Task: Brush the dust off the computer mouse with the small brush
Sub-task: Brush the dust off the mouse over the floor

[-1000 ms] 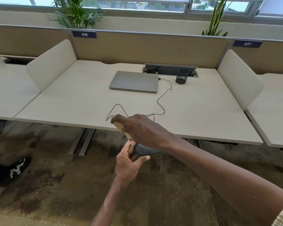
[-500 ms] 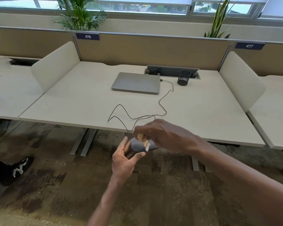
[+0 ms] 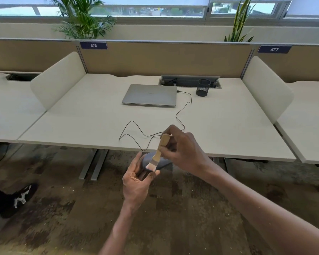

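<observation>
A dark grey computer mouse [image 3: 149, 160] is held in front of the desk edge, over the floor, gripped between thumb and fingers of my left hand [image 3: 136, 179]. My right hand [image 3: 182, 150] pinches a small brush [image 3: 159, 151] by its light wooden handle. The handle points up and away; the pale bristles rest on the mouse's top near my left thumb. The mouse's black cable [image 3: 155, 134] loops across the desk to the laptop.
A closed silver laptop [image 3: 150, 95] lies at the back of the beige desk [image 3: 81, 126], with a black mesh pen cup [image 3: 203, 87] to its right. White side dividers flank the desk. A black shoe [image 3: 20, 196] is on the carpet at left.
My right hand swung the brush from a low sideways pose to upright, bringing the bristles down onto the mouse near my left thumb. The left hand kept holding the mouse.
</observation>
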Demonstrator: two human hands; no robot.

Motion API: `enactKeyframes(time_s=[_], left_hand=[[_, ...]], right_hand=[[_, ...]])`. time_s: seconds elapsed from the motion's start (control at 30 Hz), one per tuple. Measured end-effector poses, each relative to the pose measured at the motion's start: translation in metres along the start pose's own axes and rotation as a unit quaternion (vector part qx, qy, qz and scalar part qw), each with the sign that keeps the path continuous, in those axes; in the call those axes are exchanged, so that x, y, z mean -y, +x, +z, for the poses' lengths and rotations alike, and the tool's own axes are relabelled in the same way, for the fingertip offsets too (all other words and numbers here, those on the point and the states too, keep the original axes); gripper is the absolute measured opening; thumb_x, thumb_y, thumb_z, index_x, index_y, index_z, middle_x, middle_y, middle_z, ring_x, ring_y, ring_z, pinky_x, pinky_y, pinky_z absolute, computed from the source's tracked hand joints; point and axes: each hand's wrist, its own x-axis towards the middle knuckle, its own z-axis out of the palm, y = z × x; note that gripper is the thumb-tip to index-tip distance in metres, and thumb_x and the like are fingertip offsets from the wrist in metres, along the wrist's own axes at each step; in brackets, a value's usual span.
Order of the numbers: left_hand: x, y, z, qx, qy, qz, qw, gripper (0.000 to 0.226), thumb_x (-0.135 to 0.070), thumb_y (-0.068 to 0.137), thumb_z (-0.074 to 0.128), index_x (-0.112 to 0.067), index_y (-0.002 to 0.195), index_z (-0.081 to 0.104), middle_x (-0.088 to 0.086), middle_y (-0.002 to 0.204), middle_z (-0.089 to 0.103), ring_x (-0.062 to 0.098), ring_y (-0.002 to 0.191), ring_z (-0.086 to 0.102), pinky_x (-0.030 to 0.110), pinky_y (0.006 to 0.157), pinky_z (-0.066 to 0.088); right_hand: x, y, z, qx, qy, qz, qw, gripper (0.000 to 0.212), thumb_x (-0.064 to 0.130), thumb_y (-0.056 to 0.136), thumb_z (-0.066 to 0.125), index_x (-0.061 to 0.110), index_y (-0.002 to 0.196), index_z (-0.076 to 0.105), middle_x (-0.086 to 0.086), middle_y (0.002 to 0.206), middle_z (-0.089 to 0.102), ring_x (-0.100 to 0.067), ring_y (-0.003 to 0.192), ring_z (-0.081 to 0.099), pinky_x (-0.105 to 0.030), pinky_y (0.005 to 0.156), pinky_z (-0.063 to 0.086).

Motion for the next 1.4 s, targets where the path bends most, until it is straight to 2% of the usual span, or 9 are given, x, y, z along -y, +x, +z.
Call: enactKeyframes(time_s=[0.1,0.23,0.33,0.47,0.6,0.8,1.03,1.23,1.4], left_hand=[[0.004,0.001,-0.003,-0.011,-0.019,-0.002,1.000,0.084,-0.013,0.069,0.085,-0.013,0.145,0.048,0.007,0.137,0.062,0.017,0.126,0.061,0.035,0.101,0.052],[0.007,0.001,-0.006,-0.026,-0.041,-0.005,0.999,0.080,-0.011,0.069,0.085,-0.018,0.141,0.053,0.001,0.130,0.068,0.020,0.121,0.065,0.029,0.094,0.055],[0.005,0.001,-0.004,-0.028,-0.050,-0.002,0.998,0.076,-0.017,0.068,0.087,-0.028,0.137,0.057,0.001,0.128,0.069,0.020,0.121,0.065,0.032,0.095,0.055],[0.005,0.002,-0.004,-0.028,-0.058,0.002,0.998,0.077,-0.024,0.066,0.089,-0.028,0.136,0.058,0.002,0.129,0.069,0.022,0.121,0.065,0.041,0.097,0.054],[0.006,0.001,-0.003,-0.017,-0.055,0.006,0.998,0.077,-0.025,0.068,0.091,-0.028,0.138,0.058,0.004,0.131,0.068,0.022,0.123,0.064,0.037,0.097,0.054],[0.009,-0.002,0.004,0.012,-0.066,0.012,0.998,0.073,-0.005,0.071,0.084,-0.023,0.137,0.058,0.004,0.130,0.068,0.023,0.123,0.063,0.031,0.095,0.055],[0.005,-0.006,0.009,0.029,-0.075,0.018,0.997,0.074,-0.005,0.071,0.083,-0.015,0.139,0.056,0.003,0.131,0.068,0.021,0.125,0.062,0.031,0.096,0.055],[0.003,-0.010,0.006,0.026,-0.076,0.011,0.997,0.072,-0.004,0.072,0.082,-0.022,0.137,0.058,0.002,0.132,0.067,0.021,0.125,0.062,0.028,0.094,0.055],[0.001,-0.009,0.008,0.023,-0.081,0.014,0.996,0.072,-0.003,0.070,0.082,-0.020,0.136,0.059,0.004,0.131,0.068,0.021,0.124,0.062,0.028,0.095,0.054]], right_hand=[[-0.012,-0.007,-0.003,-0.042,0.008,0.046,0.998,0.024,0.010,0.088,0.073,0.016,0.100,0.054,-0.006,0.082,0.071,-0.026,0.071,0.073,-0.048,0.062,0.060],[-0.028,-0.014,-0.015,-0.076,0.020,0.086,0.993,0.024,0.010,0.089,0.074,0.016,0.100,0.054,-0.004,0.086,0.075,-0.017,0.074,0.077,-0.042,0.063,0.064],[-0.040,-0.018,-0.026,-0.096,0.028,0.117,0.988,0.024,0.009,0.088,0.076,0.018,0.098,0.055,-0.002,0.087,0.075,-0.014,0.076,0.077,-0.040,0.066,0.065],[-0.051,-0.021,-0.036,-0.117,0.016,0.142,0.983,0.024,0.007,0.088,0.076,0.017,0.098,0.056,-0.002,0.086,0.075,-0.017,0.076,0.077,-0.043,0.067,0.065],[-0.052,-0.018,-0.043,-0.150,-0.012,0.147,0.978,0.025,0.007,0.089,0.075,0.018,0.099,0.055,-0.002,0.085,0.074,-0.017,0.075,0.076,-0.041,0.069,0.065],[-0.026,-0.007,-0.035,-0.164,0.043,0.096,0.981,0.033,0.008,0.090,0.074,0.021,0.113,0.055,-0.002,0.086,0.075,-0.006,0.071,0.076,-0.025,0.064,0.064],[-0.010,0.005,-0.017,-0.114,-0.001,0.091,0.989,0.042,0.011,0.091,0.074,0.010,0.129,0.055,-0.008,0.092,0.076,-0.016,0.076,0.076,-0.034,0.075,0.065],[-0.015,0.010,-0.036,-0.143,-0.105,0.072,0.981,0.039,0.007,0.092,0.070,0.008,0.127,0.055,-0.010,0.082,0.071,-0.025,0.069,0.071,-0.044,0.066,0.060],[-0.015,0.011,-0.035,-0.139,-0.081,0.081,0.984,0.039,0.008,0.091,0.071,0.009,0.127,0.055,-0.011,0.082,0.071,-0.026,0.069,0.071,-0.044,0.066,0.061]])
